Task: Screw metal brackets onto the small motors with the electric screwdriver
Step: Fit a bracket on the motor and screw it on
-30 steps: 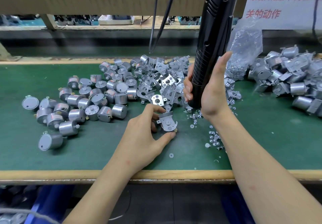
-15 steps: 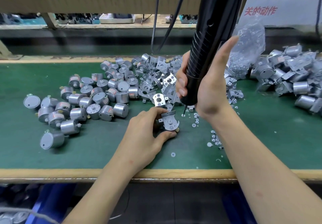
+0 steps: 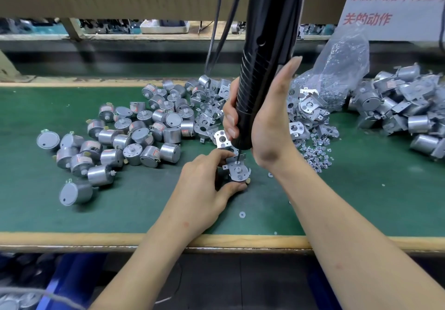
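Red "关的动作" reads on the white sign right of the screwdriver.

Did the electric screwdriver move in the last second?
Yes. The electric screwdriver moved left, from above the loose screws onto the bracket.

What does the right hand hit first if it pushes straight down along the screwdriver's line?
The flat silver metal bracket pinched by the left hand: the black electric screwdriver in the right hand has its bit at the bracket's upper hole. Whether it touches is unclear.
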The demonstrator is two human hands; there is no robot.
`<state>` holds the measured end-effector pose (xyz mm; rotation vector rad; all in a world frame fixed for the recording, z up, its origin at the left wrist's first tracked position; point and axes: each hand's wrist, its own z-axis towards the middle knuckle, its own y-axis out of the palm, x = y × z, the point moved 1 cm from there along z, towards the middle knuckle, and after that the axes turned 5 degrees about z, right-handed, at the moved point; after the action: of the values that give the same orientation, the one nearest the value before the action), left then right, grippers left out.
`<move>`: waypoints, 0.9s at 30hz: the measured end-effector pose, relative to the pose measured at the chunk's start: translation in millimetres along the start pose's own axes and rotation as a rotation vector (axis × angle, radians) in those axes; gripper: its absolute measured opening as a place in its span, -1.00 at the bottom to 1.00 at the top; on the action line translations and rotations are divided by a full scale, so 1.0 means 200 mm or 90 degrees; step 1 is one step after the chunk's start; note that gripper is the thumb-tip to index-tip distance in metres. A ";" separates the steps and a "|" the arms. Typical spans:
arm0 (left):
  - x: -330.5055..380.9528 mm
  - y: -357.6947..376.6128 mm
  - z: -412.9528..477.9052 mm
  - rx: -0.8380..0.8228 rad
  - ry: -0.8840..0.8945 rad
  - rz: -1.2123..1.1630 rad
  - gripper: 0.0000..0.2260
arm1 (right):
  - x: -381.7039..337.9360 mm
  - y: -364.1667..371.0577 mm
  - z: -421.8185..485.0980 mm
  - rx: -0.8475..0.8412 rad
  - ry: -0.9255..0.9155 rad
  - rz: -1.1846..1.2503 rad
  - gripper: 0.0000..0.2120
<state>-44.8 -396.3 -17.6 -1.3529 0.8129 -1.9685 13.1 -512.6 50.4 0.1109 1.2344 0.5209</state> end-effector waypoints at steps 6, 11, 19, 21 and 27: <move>0.00 0.00 0.00 0.008 0.007 0.001 -0.55 | 0.00 0.01 0.00 0.007 0.003 -0.009 -0.29; 0.00 0.00 0.00 0.012 0.014 0.005 -0.55 | 0.00 0.00 -0.01 0.003 0.003 -0.017 -0.29; 0.02 0.00 0.00 0.021 0.023 0.011 -0.59 | 0.01 0.03 0.00 -0.026 0.047 -0.002 -0.29; 0.02 0.00 0.00 0.025 0.022 0.014 -0.57 | 0.01 0.03 0.01 -0.010 0.053 -0.010 -0.29; 0.02 0.01 -0.01 0.040 0.024 0.017 -0.55 | 0.02 0.03 -0.01 0.038 0.018 -0.009 -0.30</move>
<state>-46.7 -399.7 -17.1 -1.2658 0.7769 -1.9873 9.8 -505.5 49.3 0.1448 1.2771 0.4748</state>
